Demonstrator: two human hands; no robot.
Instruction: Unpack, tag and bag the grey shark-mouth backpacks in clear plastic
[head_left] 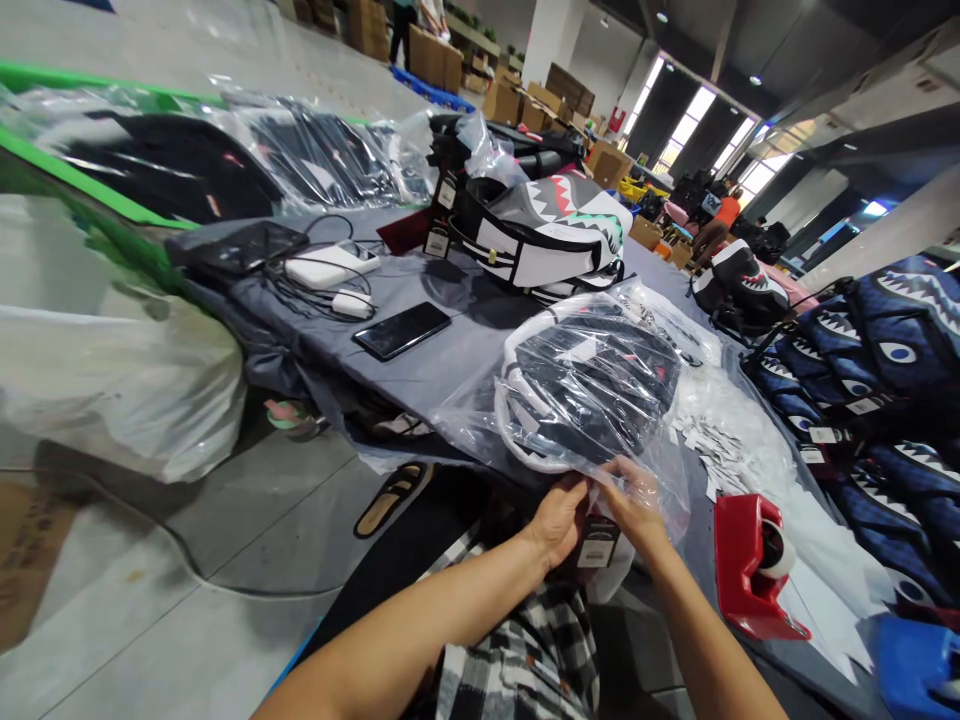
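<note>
A black and white bag [600, 385] lies on the table inside a clear plastic bag [469, 415]. At its near end, my left hand [559, 522] is closed with its fingertips pinching the plastic. Beside it, my right hand [634, 500] also grips the plastic, and some film covers its fingers. A dark hang tag [598, 543] with a white barcode label hangs between my wrists, below the table's edge. What exactly lies between my fingertips is partly hidden.
A phone [402, 330], a white power bank [331, 264] and cables lie left. Behind are shark-mouth bags [555, 225]. At right are white labels [724, 440], a red tape dispenser [754, 570], a blue one [915, 668] and stacked blue bags [885, 330]. Wrapped bags [315, 150] fill the far left.
</note>
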